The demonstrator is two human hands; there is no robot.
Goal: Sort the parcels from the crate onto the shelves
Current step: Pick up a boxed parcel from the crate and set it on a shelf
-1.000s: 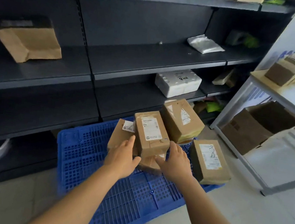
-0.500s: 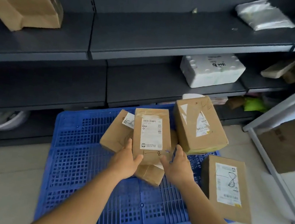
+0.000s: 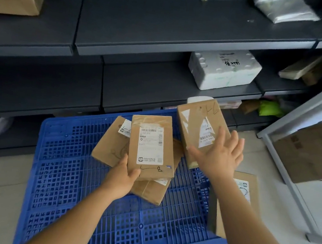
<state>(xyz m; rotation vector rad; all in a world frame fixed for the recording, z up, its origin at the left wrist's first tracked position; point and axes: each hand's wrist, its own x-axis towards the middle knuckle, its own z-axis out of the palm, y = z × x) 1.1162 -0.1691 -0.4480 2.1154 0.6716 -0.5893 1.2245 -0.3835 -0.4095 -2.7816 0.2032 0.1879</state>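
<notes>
The left hand [image 3: 122, 179] grips a labelled parcel [image 3: 151, 146] by its near left corner, thumb curled over the top face beside the handwritten mark and fingers hidden beneath it. The parcel is held tilted above the blue crate [image 3: 65, 181], over a loose heap of brown parcels near the crate's far middle: one [image 3: 111, 144] pokes out to the left, another [image 3: 152, 191] lies under the near end. The right hand [image 3: 220, 156] is spread wide, fingers straight and apart, hovering in front of a larger taped parcel [image 3: 198, 124] that sits at the crate's far right corner; whether the palm touches it I cannot tell. Another flat parcel [image 3: 244, 189] lies at the crate's right edge, partly hidden by the right forearm. Behind the crate stand dark shelves [image 3: 166, 36]; a white foam box [image 3: 224, 69] rests on the lower one, toward its right end.
</notes>
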